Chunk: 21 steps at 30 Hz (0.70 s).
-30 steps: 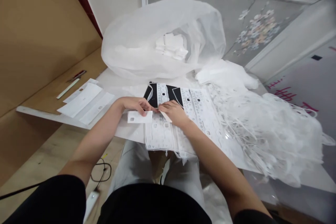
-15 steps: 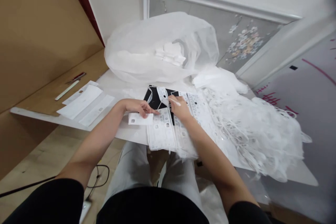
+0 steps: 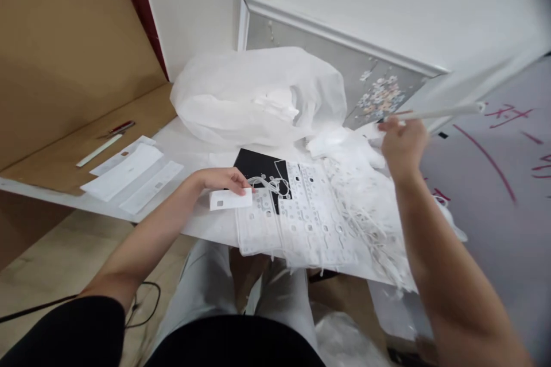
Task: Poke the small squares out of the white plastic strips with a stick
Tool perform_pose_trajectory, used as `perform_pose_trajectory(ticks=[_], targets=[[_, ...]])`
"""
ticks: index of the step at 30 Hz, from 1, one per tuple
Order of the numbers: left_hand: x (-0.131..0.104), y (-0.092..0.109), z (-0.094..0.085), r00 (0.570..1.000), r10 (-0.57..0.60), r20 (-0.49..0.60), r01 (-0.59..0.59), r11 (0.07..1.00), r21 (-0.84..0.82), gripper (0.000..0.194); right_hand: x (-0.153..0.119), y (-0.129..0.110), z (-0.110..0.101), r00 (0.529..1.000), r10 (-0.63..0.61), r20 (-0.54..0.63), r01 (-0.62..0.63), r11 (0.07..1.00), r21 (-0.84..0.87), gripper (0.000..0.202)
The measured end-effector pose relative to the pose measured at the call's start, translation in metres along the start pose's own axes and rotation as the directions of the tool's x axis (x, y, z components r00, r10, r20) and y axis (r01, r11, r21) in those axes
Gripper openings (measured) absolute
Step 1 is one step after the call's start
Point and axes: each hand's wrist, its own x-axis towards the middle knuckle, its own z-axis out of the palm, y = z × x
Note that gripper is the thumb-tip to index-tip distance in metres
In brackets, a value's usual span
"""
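Note:
My left hand [image 3: 226, 179] is closed at the top edge of a small white card [image 3: 230, 199] with a square hole. Its fingertips touch a loose loop of white cord [image 3: 271, 184] lying over a black board [image 3: 262, 163]. My right hand [image 3: 405, 146] is raised at the right, in front of the wall, fingers wrapped around a slim white stick [image 3: 456, 110] that points right; its exact kind is unclear. Below the hands, several thin white printed sheets [image 3: 301, 223] lie side by side on the white table, partly over the board.
A large translucent plastic bag [image 3: 219, 97] with white pieces inside stands at the back. White corded bundles [image 3: 361, 200] are heaped at the right. White strips [image 3: 124, 169] and a red cutter [image 3: 123, 127] lie left. Behind are a framed flower picture [image 3: 379, 92] and a whiteboard [image 3: 495, 183].
My right hand has lifted off the sheets and swung up and right with the white stick. A cord loop now lies on the black board. My left hand has stayed by the white card.

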Motion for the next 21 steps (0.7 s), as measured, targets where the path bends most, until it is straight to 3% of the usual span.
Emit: perform_pose_trajectory(ticks=[2,5,7,10,13,15,18,21], targets=[[0.003,0.004,0.007,0.992,0.073,-0.099,-0.073,0.997,0.003,0.023,-0.036,-0.019,-0.009,0.997,0.014,0.082,-0.038,0.953,0.301,0.031],[0.011,0.012,0.023,0.945,0.158,-0.287,-0.167,0.986,-0.010,0.026,-0.109,-0.062,-0.005,0.940,-0.005,0.342,-0.228,0.737,0.636,0.029],[0.016,0.015,0.036,0.898,0.189,-0.399,-0.212,0.977,-0.015,0.029,-0.155,-0.093,0.003,0.868,-0.038,0.496,-0.382,0.586,0.714,0.029],[0.022,0.018,0.053,0.856,0.233,-0.461,-0.254,0.967,0.018,0.031,-0.203,-0.131,0.012,0.753,-0.064,0.655,-0.610,0.307,0.731,0.032],[0.025,0.017,0.060,0.833,0.279,-0.478,-0.280,0.957,0.071,0.030,-0.223,-0.151,0.019,0.704,-0.041,0.709,-0.710,0.001,0.705,0.032],[0.027,0.016,0.061,0.829,0.286,-0.481,-0.287,0.955,0.074,0.031,-0.226,-0.155,0.022,0.681,0.002,0.732,-0.725,-0.136,0.675,0.032],[0.030,0.013,0.062,0.830,0.285,-0.479,-0.295,0.954,0.056,0.031,-0.225,-0.155,0.023,0.644,0.037,0.764,-0.731,-0.265,0.629,0.033],[0.033,0.011,0.063,0.838,0.298,-0.457,-0.307,0.950,0.056,0.030,-0.224,-0.153,0.024,0.615,0.028,0.788,-0.747,-0.301,0.593,0.031]])
